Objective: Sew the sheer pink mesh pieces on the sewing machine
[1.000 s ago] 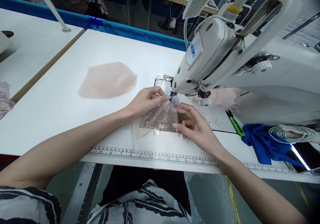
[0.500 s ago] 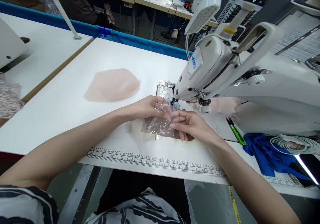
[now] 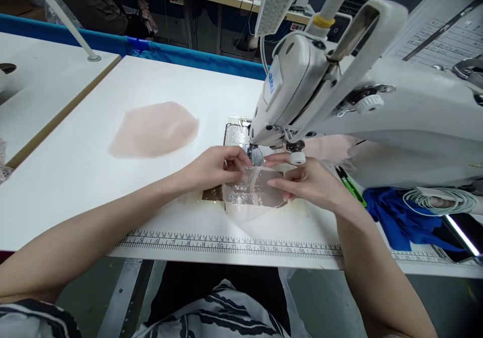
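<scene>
A sheer pale piece of fabric (image 3: 251, 189) lies spread below the needle area of a white sewing machine (image 3: 298, 81). My left hand (image 3: 224, 168) pinches its left side, close to the presser foot (image 3: 253, 153). My right hand (image 3: 307, 179) grips its right edge between thumb and fingers. A seam line runs down the middle of the cloth toward me. Beneath it shows a dark, shiny plate (image 3: 212, 194). Exactly how the cloth's far edge meets the foot is hard to make out.
Another sheer pink piece (image 3: 154, 129) lies flat on the white table at left. Green thread snips (image 3: 350, 186), a blue cloth (image 3: 392, 217) and a coiled pale cord (image 3: 439, 200) are at right. A ruler strip (image 3: 234, 245) runs along the front edge. A person (image 3: 90, 6) sits beyond.
My hands have moved apart, and the sheer fabric between them is now spread flatter, its seam facing up. The whole view has shifted slightly, so the machine appears farther left.
</scene>
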A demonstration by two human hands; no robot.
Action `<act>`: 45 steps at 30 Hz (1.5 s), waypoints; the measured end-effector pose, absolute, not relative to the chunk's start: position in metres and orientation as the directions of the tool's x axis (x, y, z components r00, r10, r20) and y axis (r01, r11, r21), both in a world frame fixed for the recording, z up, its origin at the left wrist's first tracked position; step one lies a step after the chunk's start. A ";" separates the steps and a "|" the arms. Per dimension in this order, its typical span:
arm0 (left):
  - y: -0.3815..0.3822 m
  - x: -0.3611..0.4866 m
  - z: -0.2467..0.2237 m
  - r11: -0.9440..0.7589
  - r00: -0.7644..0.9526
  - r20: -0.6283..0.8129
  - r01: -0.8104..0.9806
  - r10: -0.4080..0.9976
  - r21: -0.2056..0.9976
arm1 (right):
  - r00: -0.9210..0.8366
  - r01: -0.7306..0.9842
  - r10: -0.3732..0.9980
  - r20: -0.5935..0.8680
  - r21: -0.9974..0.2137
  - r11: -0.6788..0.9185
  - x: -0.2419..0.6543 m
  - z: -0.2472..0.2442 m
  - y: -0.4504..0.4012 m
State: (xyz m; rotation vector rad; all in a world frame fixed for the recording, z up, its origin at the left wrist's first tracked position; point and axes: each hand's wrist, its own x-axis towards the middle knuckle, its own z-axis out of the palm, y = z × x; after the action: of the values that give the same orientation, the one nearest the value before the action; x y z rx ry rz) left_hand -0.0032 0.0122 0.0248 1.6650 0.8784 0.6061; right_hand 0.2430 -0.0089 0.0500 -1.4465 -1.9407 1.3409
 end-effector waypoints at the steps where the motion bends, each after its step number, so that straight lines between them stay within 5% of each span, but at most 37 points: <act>1: 0.008 0.000 0.025 -0.154 0.602 -0.016 0.229 0.798 0.961 | -0.403 0.498 0.890 -0.215 -0.867 0.016 0.236 0.049 -0.012; 4: -0.001 0.006 0.027 -0.223 0.619 0.042 0.218 0.784 0.950 | -0.412 0.455 0.877 -0.249 -0.890 -0.039 0.218 0.045 -0.017; 11: 0.002 0.002 0.026 -0.222 0.636 -0.124 0.436 0.762 0.872 | -0.282 0.493 0.916 -0.287 -0.862 -0.118 0.232 0.046 -0.012; 17: 0.003 0.004 0.017 -0.092 0.569 -0.115 0.322 0.814 0.942 | -0.313 0.638 0.903 -0.295 -0.769 -0.030 0.240 0.052 -0.012; 24: -0.003 0.008 0.021 -0.133 0.572 -0.100 0.352 0.814 0.927 | -0.384 0.480 0.883 -0.270 -0.875 -0.058 0.222 0.038 -0.020; 34: -0.001 0.013 0.029 0.275 0.581 -0.364 0.239 0.728 0.931 | -0.341 0.440 0.928 -0.149 -0.898 0.017 0.218 0.028 -0.023; 45: -0.009 0.013 0.026 -0.155 0.560 -0.101 0.391 0.822 0.907 | -0.369 0.443 0.926 0.072 -0.863 0.243 0.218 0.028 -0.027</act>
State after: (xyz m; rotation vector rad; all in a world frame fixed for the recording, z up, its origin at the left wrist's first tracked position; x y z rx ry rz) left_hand 0.0133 -0.0092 0.0264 1.7623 1.0076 0.5222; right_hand 0.2183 -0.0273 0.0284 -1.2471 -1.9243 1.0467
